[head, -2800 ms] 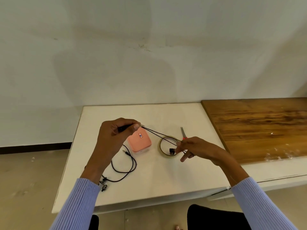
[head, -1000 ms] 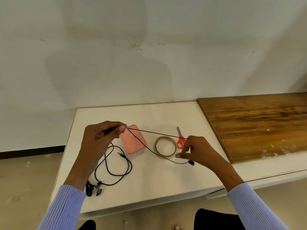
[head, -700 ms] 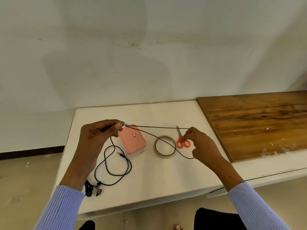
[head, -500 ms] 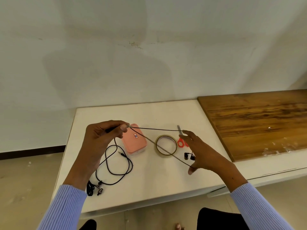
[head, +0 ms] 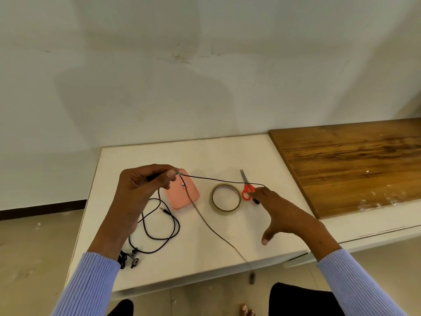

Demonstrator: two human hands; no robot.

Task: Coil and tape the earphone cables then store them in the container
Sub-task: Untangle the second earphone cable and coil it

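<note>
My left hand [head: 145, 192] pinches a black earphone cable [head: 218, 180] above the pink container [head: 182, 195]. From that pinch one strand runs right to the fingertips of my right hand [head: 280, 213], whose fingers are spread and straight; an earbud [head: 256, 201] dangles just below them. The other strand slants down across the table, and its earbud [head: 251, 278] hangs past the front edge. A second black earphone cable [head: 159, 233] lies in loose loops on the table under my left wrist. The tape roll [head: 225, 198] lies flat between my hands.
Red-handled scissors [head: 247, 190] lie right of the tape, beside my right fingertips. The white table [head: 205, 156] stands against a wall; a wooden board [head: 353, 165] covers its right side. The table's front edge is close to my forearms.
My right hand has spread open and shifted right. One strand has dropped, and its earbud now hangs over the table's front edge. My left hand keeps its pinch in place.
</note>
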